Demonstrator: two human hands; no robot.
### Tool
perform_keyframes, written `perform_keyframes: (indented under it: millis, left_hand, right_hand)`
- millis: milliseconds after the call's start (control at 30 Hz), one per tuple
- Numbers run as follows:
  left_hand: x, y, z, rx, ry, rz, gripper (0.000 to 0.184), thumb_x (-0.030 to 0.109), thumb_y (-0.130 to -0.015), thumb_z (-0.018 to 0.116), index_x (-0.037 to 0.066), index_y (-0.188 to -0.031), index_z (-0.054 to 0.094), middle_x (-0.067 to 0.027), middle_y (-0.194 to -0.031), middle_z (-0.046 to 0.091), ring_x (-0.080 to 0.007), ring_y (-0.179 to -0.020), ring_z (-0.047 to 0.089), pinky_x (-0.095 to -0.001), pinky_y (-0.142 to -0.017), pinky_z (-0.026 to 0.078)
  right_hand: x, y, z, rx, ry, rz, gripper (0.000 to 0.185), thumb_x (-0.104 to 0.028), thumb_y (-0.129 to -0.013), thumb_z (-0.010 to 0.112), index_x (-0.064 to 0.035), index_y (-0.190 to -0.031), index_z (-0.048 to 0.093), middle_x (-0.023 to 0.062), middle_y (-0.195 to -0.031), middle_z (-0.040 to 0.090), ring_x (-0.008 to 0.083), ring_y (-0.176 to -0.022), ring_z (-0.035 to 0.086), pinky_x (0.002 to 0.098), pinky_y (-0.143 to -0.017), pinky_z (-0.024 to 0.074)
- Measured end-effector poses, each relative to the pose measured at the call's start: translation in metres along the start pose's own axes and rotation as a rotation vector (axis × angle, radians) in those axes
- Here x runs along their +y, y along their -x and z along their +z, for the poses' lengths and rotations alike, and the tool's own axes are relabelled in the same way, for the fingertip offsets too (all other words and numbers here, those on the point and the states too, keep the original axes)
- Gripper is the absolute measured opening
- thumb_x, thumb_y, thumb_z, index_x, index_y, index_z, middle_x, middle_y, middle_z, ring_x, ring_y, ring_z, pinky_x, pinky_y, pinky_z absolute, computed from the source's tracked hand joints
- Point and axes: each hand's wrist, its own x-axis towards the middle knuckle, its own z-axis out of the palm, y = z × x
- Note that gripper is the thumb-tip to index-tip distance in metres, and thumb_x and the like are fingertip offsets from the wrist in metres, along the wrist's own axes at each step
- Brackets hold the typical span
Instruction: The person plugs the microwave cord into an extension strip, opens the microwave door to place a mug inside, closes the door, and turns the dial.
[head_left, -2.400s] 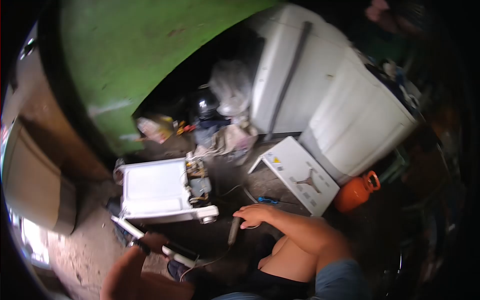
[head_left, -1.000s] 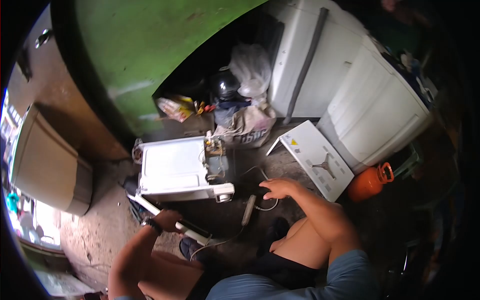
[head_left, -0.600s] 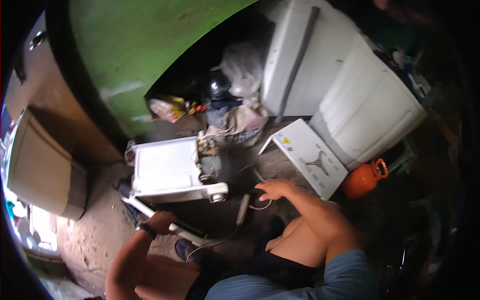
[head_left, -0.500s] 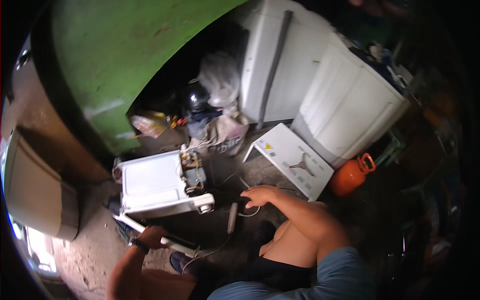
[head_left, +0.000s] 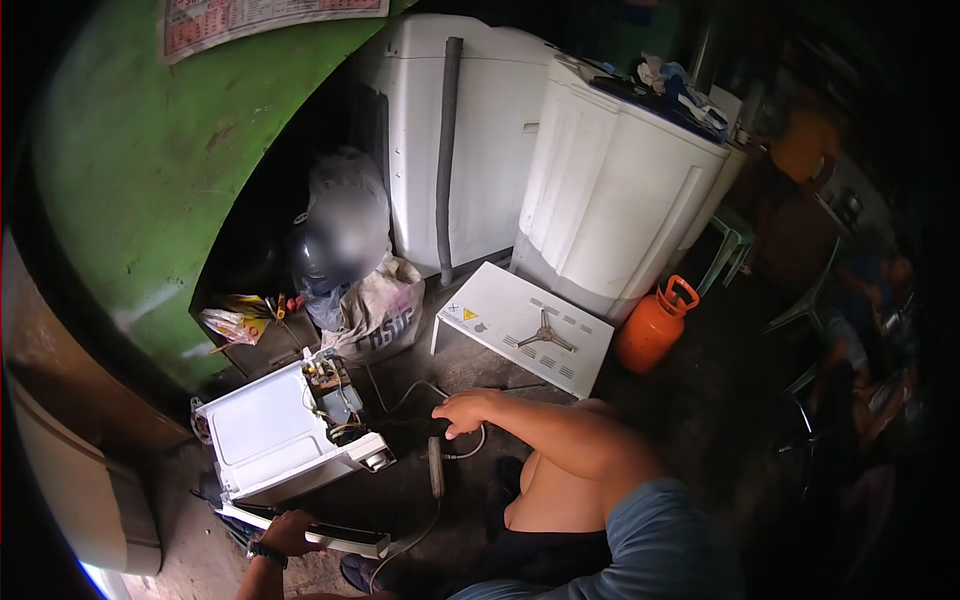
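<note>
My left hand (head_left: 289, 533), with a watch on its wrist, is wrapped round the edge of a white-framed dark door panel (head_left: 345, 538). That panel joins the front of an opened white appliance (head_left: 270, 425) lying on the floor, its wiring bared at one end. My right hand (head_left: 467, 411) hovers over the floor with bent fingers apart and nothing in it. Just beneath it lies a power strip (head_left: 435, 468) with a cord. Beyond stands a white metal cover (head_left: 500, 318) with a three-armed bracket (head_left: 546, 337) on top.
An orange gas cylinder (head_left: 650, 328) stands beside the cover. Tall white appliances (head_left: 600, 190) are behind. A printed cloth bag (head_left: 380, 315) and plastic bags sit by the green wall (head_left: 130, 190). Other people are dimly visible at the right, near a green stool (head_left: 733, 238).
The camera view has swung up and to the right, showing more of the background. My left hand stays on the panel, and my right hand stays empty over the floor near the power strip.
</note>
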Motion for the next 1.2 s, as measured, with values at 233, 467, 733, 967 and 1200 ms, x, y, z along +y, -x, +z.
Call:
perform_keyframes:
  millis: [233,467,733,967,1200]
  left_hand:
    - [-0.007,0.009,0.0,0.022,-0.048,-0.06,0.057,0.047,-0.066,0.083,0.012,-0.108,0.068,-0.0112,-0.112,0.065,-0.0325,-0.109,0.06,-0.0463,-0.091,0.049]
    - [-0.001,0.011,-0.005,0.015,-0.036,-0.128,0.055,0.045,-0.07,0.081,0.013,-0.113,0.067,-0.0115,-0.111,0.064,-0.0318,-0.11,0.06,-0.0459,-0.091,0.049]
    - [0.003,0.015,-0.008,0.028,-0.036,-0.142,0.058,0.047,-0.069,0.08,0.014,-0.115,0.065,-0.0098,-0.113,0.064,-0.0312,-0.111,0.06,-0.0461,-0.092,0.049]
    - [0.015,0.018,-0.017,0.016,-0.064,-0.14,0.056,0.042,-0.073,0.08,0.011,-0.116,0.064,-0.0104,-0.114,0.063,-0.0305,-0.11,0.06,-0.0434,-0.091,0.05]
    - [-0.001,0.013,-0.008,0.006,0.007,-0.126,0.063,0.045,-0.07,0.08,0.013,-0.121,0.062,-0.0094,-0.118,0.061,-0.031,-0.117,0.056,-0.0464,-0.095,0.047]
  right_hand:
    - [0.002,-0.001,0.0,0.031,-0.007,-0.033,0.062,-0.04,-0.09,0.063,-0.0096,-0.141,0.046,0.02,-0.137,0.053,0.0354,-0.128,0.049,0.0439,-0.106,0.0403]
    - [0.004,-0.002,0.003,0.011,-0.056,-0.007,0.063,-0.039,-0.091,0.062,-0.0073,-0.142,0.044,0.0185,-0.142,0.048,0.0336,-0.132,0.046,0.0416,-0.108,0.039]
    - [0.004,-0.006,0.005,0.023,-0.036,0.005,0.061,-0.039,-0.093,0.059,-0.0092,-0.143,0.043,0.0169,-0.142,0.049,0.0313,-0.133,0.045,0.0413,-0.109,0.0375]
    - [-0.006,-0.003,-0.003,-0.031,-0.058,0.04,0.063,-0.04,-0.093,0.058,-0.01,-0.145,0.04,0.0158,-0.147,0.045,0.0315,-0.139,0.038,0.0422,-0.113,0.0321]
    - [0.001,-0.009,0.007,-0.001,-0.023,-0.014,0.059,-0.038,-0.093,0.059,-0.0094,-0.143,0.044,0.0168,-0.141,0.05,0.0321,-0.133,0.045,0.043,-0.108,0.0379]
